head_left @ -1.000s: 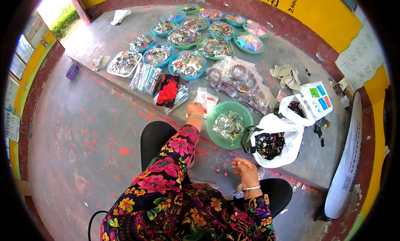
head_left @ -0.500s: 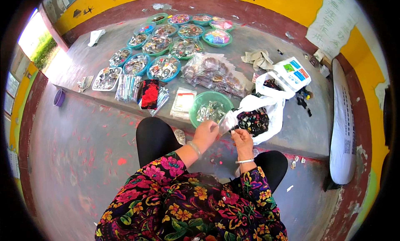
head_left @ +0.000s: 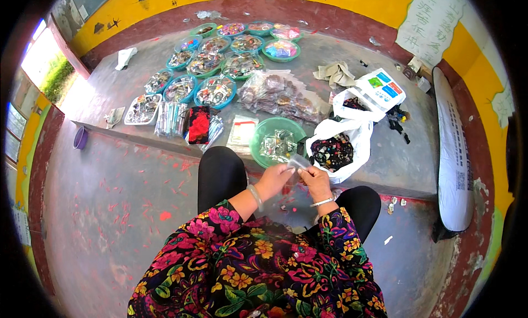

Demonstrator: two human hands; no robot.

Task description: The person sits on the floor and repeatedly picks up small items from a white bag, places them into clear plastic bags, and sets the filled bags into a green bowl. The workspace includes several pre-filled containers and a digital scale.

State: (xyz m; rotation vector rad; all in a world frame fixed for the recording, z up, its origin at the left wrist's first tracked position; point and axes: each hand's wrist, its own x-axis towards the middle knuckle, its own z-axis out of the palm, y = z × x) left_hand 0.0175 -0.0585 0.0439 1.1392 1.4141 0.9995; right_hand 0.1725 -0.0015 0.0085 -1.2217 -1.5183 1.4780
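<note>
Between my hands, just in front of the green bowl, is a small clear plastic bag (head_left: 298, 162). My left hand (head_left: 274, 180) pinches its left side, and my right hand (head_left: 317, 184) has its fingers closed on the right side. Whether anything lies inside the bag is too small to tell. Small filled clear packets (head_left: 278, 144) lie in the green bowl (head_left: 265, 126). To the bowl's right stands an open white plastic bag (head_left: 360, 157) with many small black and colourful pieces (head_left: 333, 153) in it.
Bowls (head_left: 213, 92) of small goods crowd the raised platform (head_left: 396, 169). Nearer are clear packs (head_left: 286, 95), a red-and-black pouch (head_left: 198, 125), flat bags (head_left: 242, 132) and a white rectangular tray (head_left: 143, 110). A long white sack (head_left: 454, 164) leans at right; a purple bowl (head_left: 80, 138) is at left.
My hands have drawn closer together and the small clear bag has come lower between them. My left knee has shifted to the right, and the view has tilted slightly.
</note>
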